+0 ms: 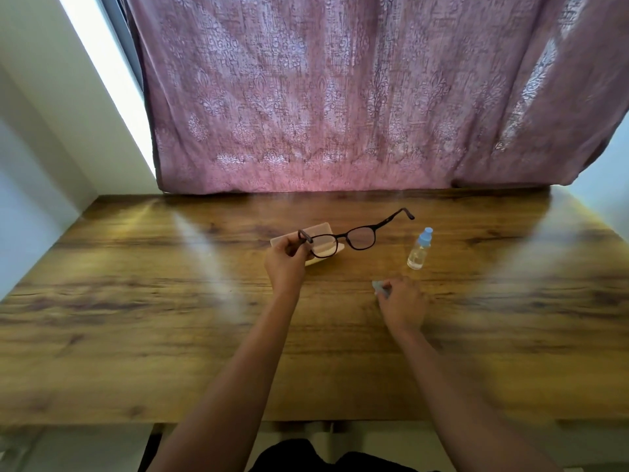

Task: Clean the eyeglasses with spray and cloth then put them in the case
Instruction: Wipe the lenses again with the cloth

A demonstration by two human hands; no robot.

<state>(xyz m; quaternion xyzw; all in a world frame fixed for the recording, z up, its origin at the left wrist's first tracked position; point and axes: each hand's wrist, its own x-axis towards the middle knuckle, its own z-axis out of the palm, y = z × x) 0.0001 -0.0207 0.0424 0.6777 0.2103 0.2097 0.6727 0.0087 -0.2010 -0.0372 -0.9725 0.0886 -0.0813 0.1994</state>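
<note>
Dark-framed eyeglasses [360, 235] hang above the table with their arms unfolded, and my left hand [286, 264] pinches the left arm near its hinge. Behind them a pale pink glasses case [321, 231] lies open on the table, partly hidden by the hand and frame. A small clear spray bottle [419, 250] with a light blue cap stands upright to the right of the glasses. My right hand [403, 303] rests low on the table in front of the bottle, fingers closed on a small grey-blue cloth [378, 287] that shows only at its edge.
The wooden table [170, 318] runs wide to both sides. A purple patterned curtain [340, 97] hangs along its far edge. White walls [34, 148] stand at the left and far right.
</note>
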